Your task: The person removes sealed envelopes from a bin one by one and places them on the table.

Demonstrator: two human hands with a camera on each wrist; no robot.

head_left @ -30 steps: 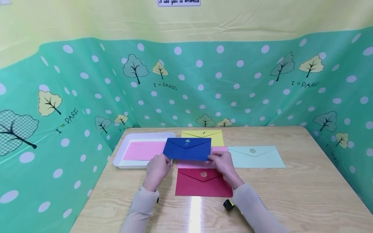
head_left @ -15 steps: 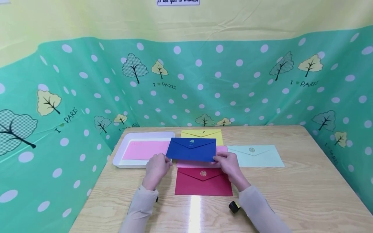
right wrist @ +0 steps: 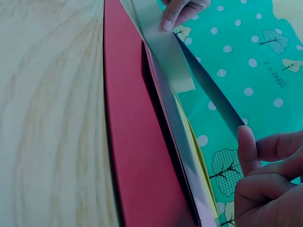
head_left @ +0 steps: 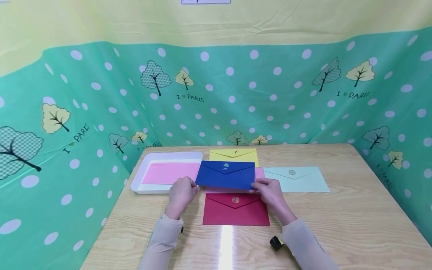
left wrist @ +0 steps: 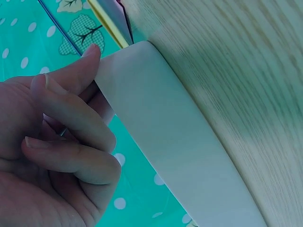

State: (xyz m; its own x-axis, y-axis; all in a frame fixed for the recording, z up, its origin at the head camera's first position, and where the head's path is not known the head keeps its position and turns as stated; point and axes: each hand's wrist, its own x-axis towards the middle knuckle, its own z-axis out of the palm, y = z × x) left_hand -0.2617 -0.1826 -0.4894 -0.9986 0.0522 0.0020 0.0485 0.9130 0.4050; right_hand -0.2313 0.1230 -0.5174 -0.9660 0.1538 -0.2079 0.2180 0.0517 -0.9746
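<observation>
Aslant above the table is a blue envelope (head_left: 226, 175) with a pointed flap and a small pale emblem. My left hand (head_left: 182, 193) pinches its near left corner beside the white tray (head_left: 151, 192). The near right corner is pinched between thumb and fingers of my right hand (head_left: 270, 192). Partly hidden beneath it lies a pink envelope (head_left: 259, 173). Behind is a yellow envelope (head_left: 233, 153); in front, a red envelope (head_left: 233, 213) with a gold emblem. In the right wrist view the blue envelope (right wrist: 213, 90) shows nearly edge-on, stretching between both hands.
Another pink envelope (head_left: 168, 173) lies flat in the tray at the left. A pale green envelope (head_left: 297, 182) rests to the right of the middle ones. Patterned green cloth (head_left: 233, 93) closes off the back and sides of the wooden table (head_left: 354, 221).
The blue envelope and my right hand have moved to the right and slightly nearer. More of the pink envelope in the tray shows. My left hand has hardly moved.
</observation>
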